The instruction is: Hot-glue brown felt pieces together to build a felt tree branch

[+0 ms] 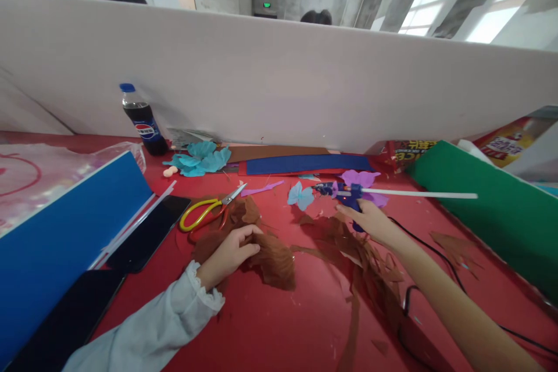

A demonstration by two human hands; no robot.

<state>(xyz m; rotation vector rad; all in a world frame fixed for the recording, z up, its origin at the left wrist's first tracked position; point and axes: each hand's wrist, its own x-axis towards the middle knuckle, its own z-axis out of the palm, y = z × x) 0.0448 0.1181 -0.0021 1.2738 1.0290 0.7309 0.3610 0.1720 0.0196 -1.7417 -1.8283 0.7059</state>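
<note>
My left hand [233,251] has its fingers curled on a piece of brown crepe paper [276,264], pinching its upper edge. Yellow- and red-handled scissors [204,216] lie partly open just beyond that hand, by more brown paper. In my right hand [370,222] is a dark blue hot glue gun [356,193], gripped by its handle and pointing left. A long white glue stick [418,192] sticks out of its back. Close to the nozzle lies a light blue paper flower [300,196], and a purple paper flower [361,178] shows behind the gun.
A cola bottle [146,127] stands by the white partition [279,81], near teal paper petals [203,158]. Blue board [70,244] and dark phones [150,232] are left; a green board [479,209] is right. Brown scraps [366,261] and a black cord [440,251] lie on the red table.
</note>
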